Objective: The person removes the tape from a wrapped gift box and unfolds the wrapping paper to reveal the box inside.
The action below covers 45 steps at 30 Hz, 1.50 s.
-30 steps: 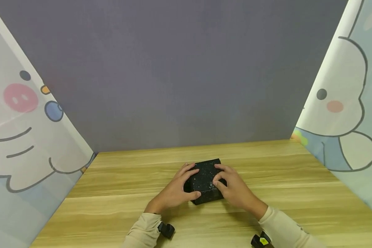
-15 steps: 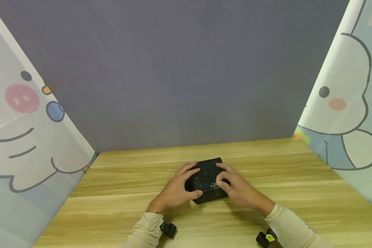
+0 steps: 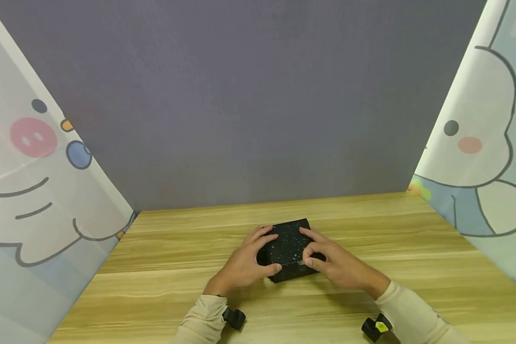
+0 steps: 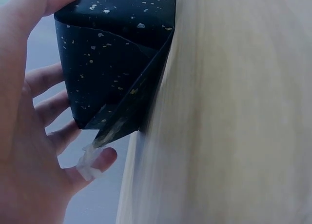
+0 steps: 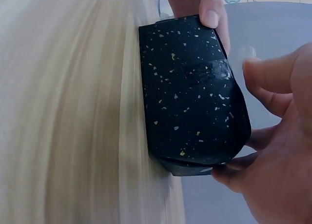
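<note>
A box wrapped in black speckled paper [image 3: 287,246] lies on the wooden table. My left hand [image 3: 242,263] grips its left side, thumb at the front edge and fingers over the top. In the left wrist view a folded paper flap [image 4: 139,90] sticks out loosely from that end, and a bit of clear tape [image 4: 90,163] clings to one finger. My right hand [image 3: 337,265] has thumb and index finger pinched at the top front edge, with a clear tape piece [image 5: 247,53] at their tips; its other fingers rest against the right end. A shiny tape patch [image 5: 207,72] lies flat on the front face.
The wooden tabletop [image 3: 163,263] spreads around the box. A grey panel [image 3: 258,105] stands behind it, and cartoon-printed sheets [image 3: 38,191] flank both sides. Each wrist wears a black strap with a small camera [image 3: 235,318].
My right thumb and index finger have shifted a little right and toward me, from the top of the box to its front edge. The left hand keeps its hold on the box.
</note>
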Each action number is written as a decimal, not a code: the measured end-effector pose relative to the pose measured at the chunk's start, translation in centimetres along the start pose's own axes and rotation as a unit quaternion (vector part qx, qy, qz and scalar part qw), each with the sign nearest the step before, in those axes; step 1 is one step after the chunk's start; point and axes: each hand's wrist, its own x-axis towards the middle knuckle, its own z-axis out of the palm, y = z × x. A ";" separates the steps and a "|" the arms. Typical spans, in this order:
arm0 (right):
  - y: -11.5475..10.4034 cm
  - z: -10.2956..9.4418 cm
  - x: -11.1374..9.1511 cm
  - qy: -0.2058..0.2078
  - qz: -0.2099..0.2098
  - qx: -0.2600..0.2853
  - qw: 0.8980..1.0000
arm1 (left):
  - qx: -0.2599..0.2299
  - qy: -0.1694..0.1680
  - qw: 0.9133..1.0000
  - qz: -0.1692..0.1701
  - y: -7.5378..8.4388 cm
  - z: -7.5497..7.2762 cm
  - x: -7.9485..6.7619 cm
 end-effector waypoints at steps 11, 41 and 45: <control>0.1 -0.4 -0.2 -0.014 0.018 0.006 1.000 | -0.003 -0.009 1.000 -0.010 0.4 -0.3 0.1; -0.1 -0.3 0.3 0.053 0.021 -0.013 0.998 | 0.059 0.088 0.994 -0.017 -0.3 -0.9 -0.4; -0.1 -0.4 0.3 0.056 0.022 0.004 0.998 | 0.070 0.102 0.992 -0.015 0.1 -0.7 -0.3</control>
